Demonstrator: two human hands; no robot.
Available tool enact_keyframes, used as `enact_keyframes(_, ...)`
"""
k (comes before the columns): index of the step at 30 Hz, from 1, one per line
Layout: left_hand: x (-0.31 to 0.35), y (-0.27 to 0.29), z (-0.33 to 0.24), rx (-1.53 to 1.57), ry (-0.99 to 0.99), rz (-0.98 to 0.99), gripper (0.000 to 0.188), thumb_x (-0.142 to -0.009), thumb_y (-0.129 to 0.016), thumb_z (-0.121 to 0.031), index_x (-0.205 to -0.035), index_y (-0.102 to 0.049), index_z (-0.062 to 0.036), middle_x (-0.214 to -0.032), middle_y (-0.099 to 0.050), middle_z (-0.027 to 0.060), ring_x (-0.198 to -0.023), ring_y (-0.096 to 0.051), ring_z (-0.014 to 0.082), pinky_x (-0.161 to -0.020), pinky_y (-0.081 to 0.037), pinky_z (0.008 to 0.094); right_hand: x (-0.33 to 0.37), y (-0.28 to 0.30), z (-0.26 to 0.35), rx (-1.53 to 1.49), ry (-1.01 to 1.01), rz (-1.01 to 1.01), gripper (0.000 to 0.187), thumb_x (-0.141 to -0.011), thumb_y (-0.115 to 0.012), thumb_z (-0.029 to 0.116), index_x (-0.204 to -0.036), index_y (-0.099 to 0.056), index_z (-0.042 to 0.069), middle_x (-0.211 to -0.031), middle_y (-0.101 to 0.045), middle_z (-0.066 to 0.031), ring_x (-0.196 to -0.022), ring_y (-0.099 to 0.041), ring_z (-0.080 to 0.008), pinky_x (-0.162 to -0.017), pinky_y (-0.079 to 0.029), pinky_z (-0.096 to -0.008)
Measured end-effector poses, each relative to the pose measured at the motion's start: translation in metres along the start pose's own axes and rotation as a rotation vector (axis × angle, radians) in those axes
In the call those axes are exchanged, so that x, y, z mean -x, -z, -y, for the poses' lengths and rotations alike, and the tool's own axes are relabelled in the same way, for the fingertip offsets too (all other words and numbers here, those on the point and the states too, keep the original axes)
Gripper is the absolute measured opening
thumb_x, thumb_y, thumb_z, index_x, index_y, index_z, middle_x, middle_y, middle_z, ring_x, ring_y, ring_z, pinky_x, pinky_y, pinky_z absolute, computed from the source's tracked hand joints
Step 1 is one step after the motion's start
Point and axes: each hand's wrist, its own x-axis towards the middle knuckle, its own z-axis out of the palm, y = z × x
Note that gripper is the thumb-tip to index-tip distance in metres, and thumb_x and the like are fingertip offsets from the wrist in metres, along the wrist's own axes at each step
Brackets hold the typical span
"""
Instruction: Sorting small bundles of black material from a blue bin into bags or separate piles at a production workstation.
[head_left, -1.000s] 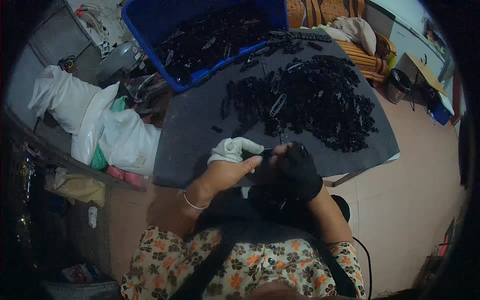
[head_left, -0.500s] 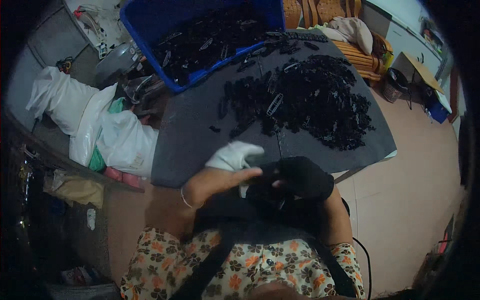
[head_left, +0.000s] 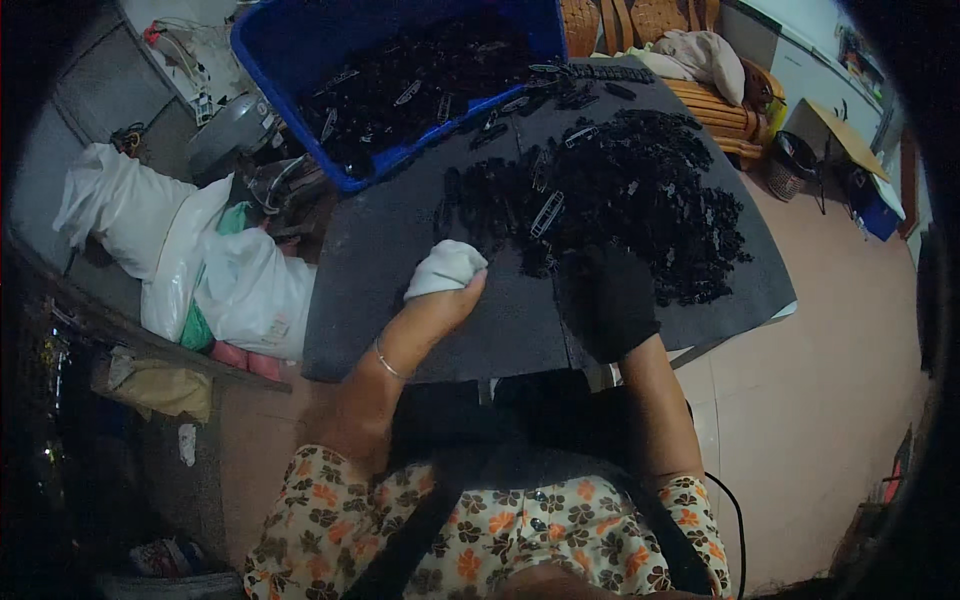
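The grey bench (head_left: pixel 380 240) spans the centre. The blue bin (head_left: pixel 548 40), containing black parts, sits at its far left. The pile (head_left: pixel 640 190) of black parts lies on the bench, right of centre. The right hand (head_left: pixel 607 300), black-gloved, is at the pile's near edge; opening and contents cannot be determined. The left hand (head_left: pixel 450 275), white-gloved, thumb bare, has curled fingers; its grip cannot be determined. One pale-edged part (head_left: pixel 547 214) lies at the pile's left.
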Motion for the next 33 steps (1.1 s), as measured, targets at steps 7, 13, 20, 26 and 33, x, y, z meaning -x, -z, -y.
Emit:
enact_keyframes(7, 0.011, 0.013, -0.025, 1.114, 0.729, 0.144, 0.022, -0.090, -0.044, -0.005, -0.109, -0.053, 0.0024, -0.093, -0.060, 0.0112, -0.075, -0.064, 0.0159, -0.054, -0.054, 0.0244, 0.012, -0.012, -0.010, 0.014, 0.095, -0.072, 0.016, -0.071, -0.063, 0.021, -0.081, -0.065, 0.009, -0.081, -0.060, -0.0146, -0.076, -0.058, -0.0326, -0.062, -0.046, -0.0424)
enact_keyframes(13, 0.019, 0.019, -0.029, 1.562, 0.786, 0.200, 0.026, -0.090, -0.041, -0.001, -0.113, -0.051, 0.0055, -0.107, -0.056, 0.0145, -0.079, -0.065, 0.0250, -0.053, -0.055, 0.0259, 0.014, -0.001, 0.001, 0.010, 0.034, -0.075, 0.023, -0.070, -0.064, 0.020, -0.088, -0.062, 0.008, -0.081, -0.058, -0.0154, -0.075, -0.058, -0.0326, -0.063, -0.046, -0.0432)
enact_keyframes(20, 0.026, 0.012, -0.035, 1.745, 0.745, 0.152, 0.027, -0.091, -0.040, -0.001, -0.115, -0.049, 0.0065, -0.106, -0.057, 0.0180, -0.086, -0.064, 0.0266, -0.065, -0.055, 0.0296, 0.016, -0.009, -0.010, -0.076, 0.061, -0.063, 0.021, -0.069, -0.064, 0.018, -0.085, -0.059, 0.006, -0.078, -0.057, -0.0157, -0.073, -0.056, -0.0352, -0.061, -0.045, -0.0437)
enact_keyframes(26, 0.029, 0.014, -0.048, 1.464, 0.662, 0.244, 0.033, -0.086, -0.050, 0.002, -0.119, -0.046, 0.0051, -0.107, -0.057, 0.0182, -0.095, -0.061, 0.0235, -0.077, -0.054, 0.0317, 0.020, -0.010, -0.008, -0.094, 0.089, -0.091, 0.020, -0.068, -0.065, 0.018, -0.084, -0.059, 0.007, -0.077, -0.057, -0.0146, -0.072, -0.057, -0.0342, -0.062, -0.046, -0.0418)
enact_keyframes(33, 0.033, 0.002, -0.049, 1.356, 0.661, 0.203, 0.035, -0.085, -0.054, 0.001, -0.118, -0.046, 0.0050, -0.109, -0.056, 0.0186, -0.095, -0.060, 0.0237, -0.080, -0.054, 0.0327, 0.026, -0.016, -0.019, -0.188, 0.191, -0.011, 0.016, -0.071, -0.064, 0.016, -0.083, -0.060, 0.007, -0.079, -0.056, -0.0150, -0.075, -0.056, -0.0335, -0.065, -0.046, -0.0406)
